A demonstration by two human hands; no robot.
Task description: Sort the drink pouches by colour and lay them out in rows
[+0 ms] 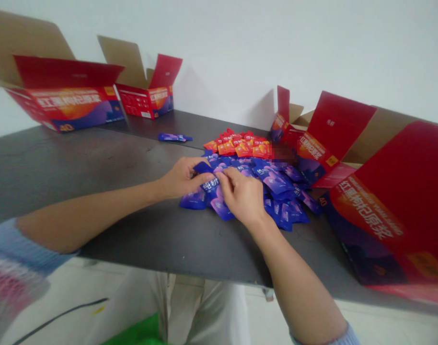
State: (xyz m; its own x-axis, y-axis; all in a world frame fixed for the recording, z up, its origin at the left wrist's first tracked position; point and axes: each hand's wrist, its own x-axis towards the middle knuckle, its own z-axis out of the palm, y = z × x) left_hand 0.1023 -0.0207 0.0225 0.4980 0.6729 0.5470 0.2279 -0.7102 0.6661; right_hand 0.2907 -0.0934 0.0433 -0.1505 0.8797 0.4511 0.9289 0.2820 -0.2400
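Note:
My left hand (185, 177) and my right hand (244, 194) are close together over a heap of sachets. Between them is a blue-purple sachet (209, 185) with white lettering, pinched by the thumb and fingers of both hands. The right fingers cover part of it. Under and beside my hands lie several more blue-purple sachets (276, 182), overlapping on the dark table (143, 239). Directly behind them is a smaller pile of red-orange sachets (240, 143).
A lone blue-purple sachet (174, 137) lies farther left. Two open red-and-blue cartons, one large (78, 108) and one smaller (147, 100), stand at the back left. More open cartons, including a near one (387, 215), line the right side. A white wall (240, 48) rises behind.

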